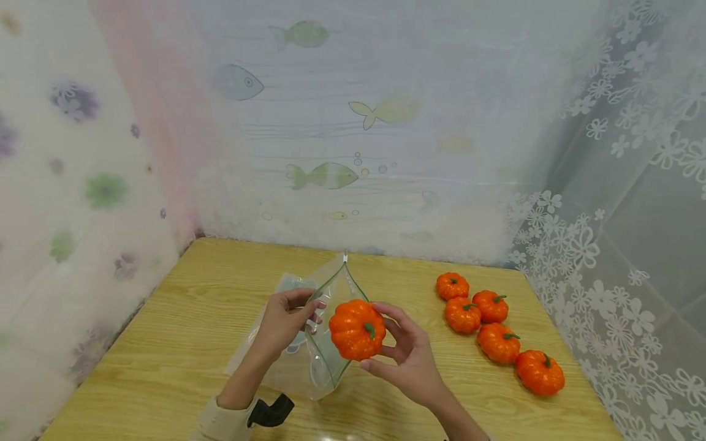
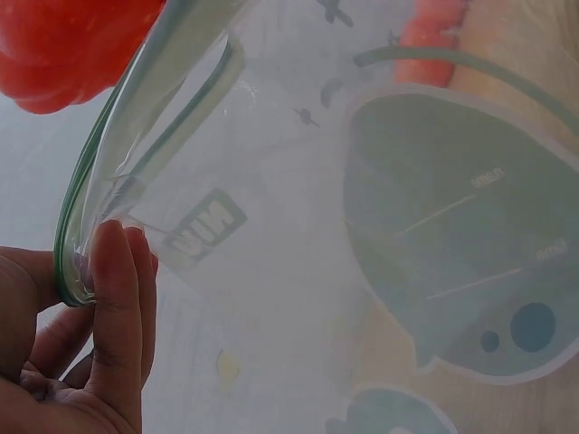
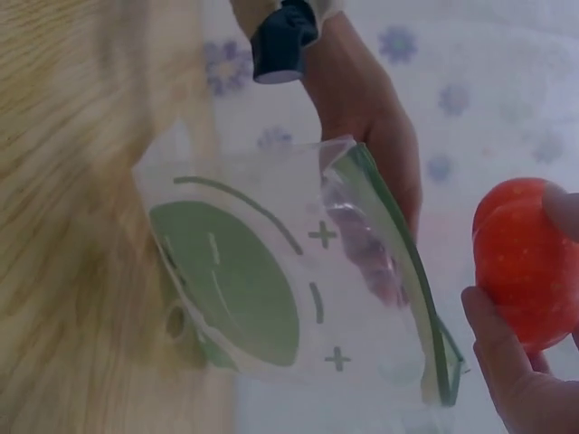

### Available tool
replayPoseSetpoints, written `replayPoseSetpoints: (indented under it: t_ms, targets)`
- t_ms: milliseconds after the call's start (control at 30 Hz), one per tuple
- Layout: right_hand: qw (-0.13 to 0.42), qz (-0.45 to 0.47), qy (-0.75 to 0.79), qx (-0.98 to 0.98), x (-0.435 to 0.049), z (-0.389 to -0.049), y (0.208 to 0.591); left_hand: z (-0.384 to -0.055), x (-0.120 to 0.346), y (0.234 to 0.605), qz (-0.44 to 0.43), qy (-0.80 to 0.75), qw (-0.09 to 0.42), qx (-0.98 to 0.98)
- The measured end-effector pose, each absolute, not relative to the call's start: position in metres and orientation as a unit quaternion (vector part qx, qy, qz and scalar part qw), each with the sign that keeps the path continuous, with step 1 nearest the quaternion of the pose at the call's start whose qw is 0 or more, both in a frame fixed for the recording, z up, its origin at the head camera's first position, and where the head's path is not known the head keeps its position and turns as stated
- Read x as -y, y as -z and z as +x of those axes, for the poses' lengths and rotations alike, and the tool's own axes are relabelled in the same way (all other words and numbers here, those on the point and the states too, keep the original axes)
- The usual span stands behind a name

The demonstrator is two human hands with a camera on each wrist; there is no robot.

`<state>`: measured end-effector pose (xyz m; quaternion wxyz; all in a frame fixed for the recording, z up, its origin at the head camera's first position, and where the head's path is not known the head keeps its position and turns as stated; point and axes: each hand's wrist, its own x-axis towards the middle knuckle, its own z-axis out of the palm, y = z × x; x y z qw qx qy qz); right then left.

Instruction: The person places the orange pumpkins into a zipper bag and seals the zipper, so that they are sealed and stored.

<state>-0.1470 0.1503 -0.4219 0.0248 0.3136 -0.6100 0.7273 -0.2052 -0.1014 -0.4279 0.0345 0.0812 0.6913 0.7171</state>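
A clear zip bag with a green seal line and printed fish shapes is held upright and tilted over the table, its mouth spread apart. My left hand pinches the far-left lip of that mouth between thumb and fingers, as the left wrist view also shows at the seal edge. In my right hand is a small orange toy pumpkin with a green stem, gripped by thumb and fingers from the right. The pumpkin is right at the bag's opening in the head view; the right wrist view shows it apart from the green rim.
Several more toy pumpkins lie in a loose group on the right of the wooden table. Patterned curtains with fish and flowers stand behind and at both sides. A black wrist strap piece sticks out from the left sleeve.
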Motion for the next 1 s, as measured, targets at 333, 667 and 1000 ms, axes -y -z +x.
replayPoseSetpoints:
  t_ms: [333,667,1000]
  targets:
    - [0.037,0.315,-0.707,0.633,-0.137,-0.152,0.417,-0.204,0.097,0.427,0.073,-0.71,0.024,-0.7]
    - [0.014,0.289,-0.688,0.666,-0.131,-0.157,0.417,-0.202,0.097,0.424,0.062,-0.696,0.02,-0.715]
    - [-0.007,0.248,-0.668,0.702,-0.134,-0.154,0.418,-0.202,0.1,0.422,0.1,-0.696,0.026,-0.711]
